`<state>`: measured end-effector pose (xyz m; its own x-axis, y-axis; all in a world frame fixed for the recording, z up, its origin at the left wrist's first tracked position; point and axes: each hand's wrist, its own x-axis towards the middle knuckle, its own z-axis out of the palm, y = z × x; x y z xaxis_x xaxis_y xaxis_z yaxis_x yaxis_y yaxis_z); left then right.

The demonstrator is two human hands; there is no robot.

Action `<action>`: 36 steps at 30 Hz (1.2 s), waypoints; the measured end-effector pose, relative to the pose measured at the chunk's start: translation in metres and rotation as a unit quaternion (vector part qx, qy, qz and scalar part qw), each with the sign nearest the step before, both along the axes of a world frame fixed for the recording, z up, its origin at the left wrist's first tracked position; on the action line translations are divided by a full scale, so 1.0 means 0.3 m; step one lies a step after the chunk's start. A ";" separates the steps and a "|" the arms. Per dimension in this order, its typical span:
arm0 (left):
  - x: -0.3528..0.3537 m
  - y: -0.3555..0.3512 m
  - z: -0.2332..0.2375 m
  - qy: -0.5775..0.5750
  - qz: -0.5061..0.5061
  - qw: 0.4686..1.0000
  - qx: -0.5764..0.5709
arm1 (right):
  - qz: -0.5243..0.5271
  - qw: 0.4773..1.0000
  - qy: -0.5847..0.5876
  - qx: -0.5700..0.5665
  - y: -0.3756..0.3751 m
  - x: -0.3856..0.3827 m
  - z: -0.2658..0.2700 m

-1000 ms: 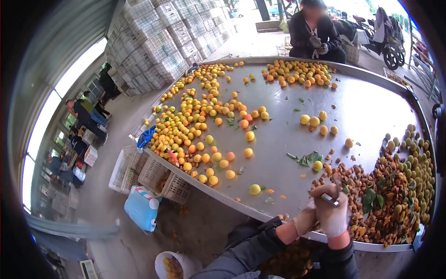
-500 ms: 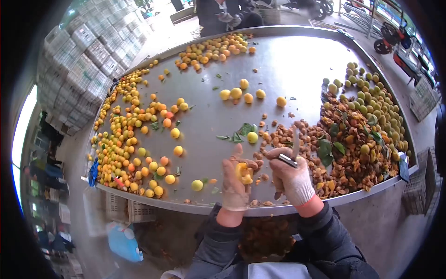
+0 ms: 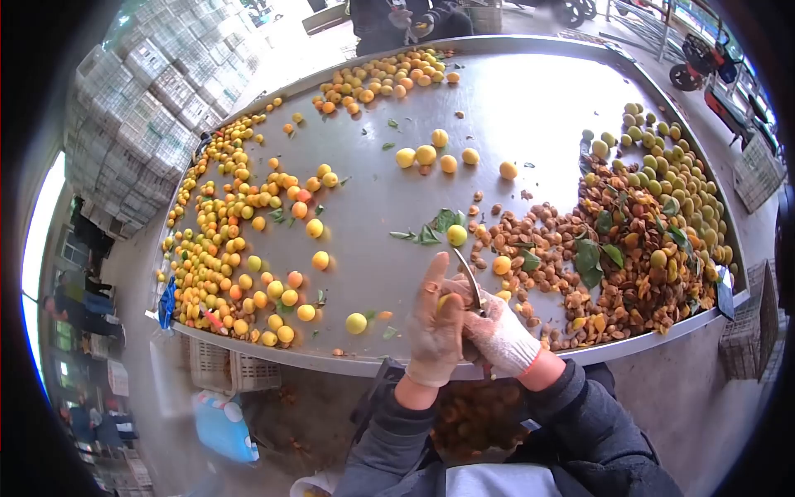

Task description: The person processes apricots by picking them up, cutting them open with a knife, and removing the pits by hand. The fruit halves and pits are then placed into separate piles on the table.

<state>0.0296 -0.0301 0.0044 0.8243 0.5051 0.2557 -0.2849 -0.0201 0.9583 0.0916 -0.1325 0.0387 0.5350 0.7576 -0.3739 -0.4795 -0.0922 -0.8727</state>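
Both gloved hands are close together over the near edge of the metal table. My left hand [image 3: 437,331] is closed around an apricot [image 3: 445,301]; only a bit of its yellow flesh shows between the fingers. In my right hand [image 3: 501,333], also closed, is a knife [image 3: 469,277], its thin blade pointing up and away. The right fingers reach in against the left ones, and their tips are partly hidden. Just beyond the blade tip lie a yellow-green apricot [image 3: 456,235] and some green leaves [image 3: 428,235].
Brown pits [image 3: 530,236] and a heap of cut fruit [image 3: 633,248] lie to the right, with greenish fruit [image 3: 696,199] behind. Many whole apricots [image 3: 215,265] cover the left side. Across the table is another person [image 3: 414,25]. White baskets [image 3: 232,369] stand below the edge.
My hands have come together, the right moving left to the apricot in my left hand. The knife has swung over beside the left fingers. An orange-yellow fruit piece now lies among the pits.
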 end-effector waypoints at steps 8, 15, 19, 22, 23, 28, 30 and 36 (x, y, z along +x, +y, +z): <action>0.011 0.105 -0.014 -0.072 -0.029 0.846 -0.528 | -0.073 0.997 -0.017 0.037 -0.018 0.029 -0.007; -0.066 0.109 0.020 0.049 -0.289 0.899 -0.326 | -0.254 0.872 -0.414 -0.067 -0.079 0.147 -0.091; -0.086 0.012 0.044 0.176 -0.491 0.853 0.019 | -0.245 0.872 -0.424 -0.030 -0.125 0.173 -0.083; -0.083 -0.032 0.066 0.020 -0.409 0.883 0.230 | -0.239 0.906 -0.343 -0.062 -0.159 0.172 -0.080; -0.093 -0.034 0.072 0.021 -0.408 0.882 0.233 | -0.237 0.909 -0.337 -0.057 -0.167 0.180 -0.087; -0.155 0.057 -0.007 0.180 -0.109 0.972 -0.101 | -0.336 0.932 -0.027 0.133 -0.217 0.220 -0.031; -0.187 0.187 -0.067 0.132 -0.024 0.973 -0.189 | -0.400 0.882 0.122 0.218 -0.202 0.210 0.030; -0.261 0.712 -0.243 -0.006 0.386 0.904 -0.185 | -0.137 0.983 0.103 0.068 -0.156 0.069 -0.025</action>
<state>-0.0486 0.1836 -0.0684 0.1884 0.9812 -0.0418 -0.3322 0.1037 0.9375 0.1121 -0.1794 0.0312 0.6500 0.6452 -0.4016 -0.6377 0.1756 -0.7500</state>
